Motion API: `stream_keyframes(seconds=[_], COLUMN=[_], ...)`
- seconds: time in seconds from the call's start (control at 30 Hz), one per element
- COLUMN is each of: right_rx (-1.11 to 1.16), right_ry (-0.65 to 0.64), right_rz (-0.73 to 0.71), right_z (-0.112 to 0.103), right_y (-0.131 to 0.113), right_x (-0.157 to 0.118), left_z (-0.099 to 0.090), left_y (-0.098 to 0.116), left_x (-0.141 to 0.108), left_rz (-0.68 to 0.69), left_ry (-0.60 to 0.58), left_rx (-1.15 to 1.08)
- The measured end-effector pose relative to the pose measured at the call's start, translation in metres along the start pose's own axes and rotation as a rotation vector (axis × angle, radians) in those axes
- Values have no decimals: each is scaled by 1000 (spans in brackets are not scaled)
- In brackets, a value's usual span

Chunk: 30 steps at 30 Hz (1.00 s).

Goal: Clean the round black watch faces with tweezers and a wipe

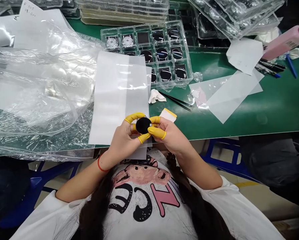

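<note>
**Black disc held between both hands**

In the head view, a round black disc (142, 125) is pinched at its rim by the left hand (124, 138) and right hand (169, 135), their fingers capped in yellow finger cots (154, 132), above a translucent sheet (118, 96). A compartmented plastic tray (144, 28) and tweezers (177, 101) are laid beyond.

You wear yellow finger cots (157, 132) and a white T-shirt (139, 175) printed pink and black; the disc (142, 125) is black, the surface (272, 113) green.
</note>
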State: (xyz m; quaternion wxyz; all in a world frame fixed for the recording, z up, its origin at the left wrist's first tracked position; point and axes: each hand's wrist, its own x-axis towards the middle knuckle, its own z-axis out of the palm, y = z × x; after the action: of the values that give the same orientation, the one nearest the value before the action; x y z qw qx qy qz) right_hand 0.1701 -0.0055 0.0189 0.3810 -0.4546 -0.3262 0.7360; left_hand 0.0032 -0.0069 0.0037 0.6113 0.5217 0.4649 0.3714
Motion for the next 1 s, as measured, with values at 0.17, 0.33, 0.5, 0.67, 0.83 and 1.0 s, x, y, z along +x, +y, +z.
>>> stream_keyframes(seconds=[0.17, 0.33, 0.5, 0.67, 0.83, 1.0], right_rx=[38, 71, 102, 90, 9, 39], right_ry=[35, -3, -36, -101, -56, -31], right_rz=[8, 46, 52, 22, -62, -33], right_z=[-2, -4, -6, -10, -7, -4], right_y=[1, 4, 6, 8, 7, 7], right_x=[2, 3, 3, 3, 5, 6], left_z=[3, 3, 1, 0, 1, 3], left_y=[2, 6, 7, 7, 5, 2], left_x=[-2, 0, 1, 2, -1, 0], left_rz=[22, -40, -108, -114, -15, -15], left_ry=[-2, -5, -22, -18, 20, 15], left_rx=[63, 28, -22, -49, 49, 25])
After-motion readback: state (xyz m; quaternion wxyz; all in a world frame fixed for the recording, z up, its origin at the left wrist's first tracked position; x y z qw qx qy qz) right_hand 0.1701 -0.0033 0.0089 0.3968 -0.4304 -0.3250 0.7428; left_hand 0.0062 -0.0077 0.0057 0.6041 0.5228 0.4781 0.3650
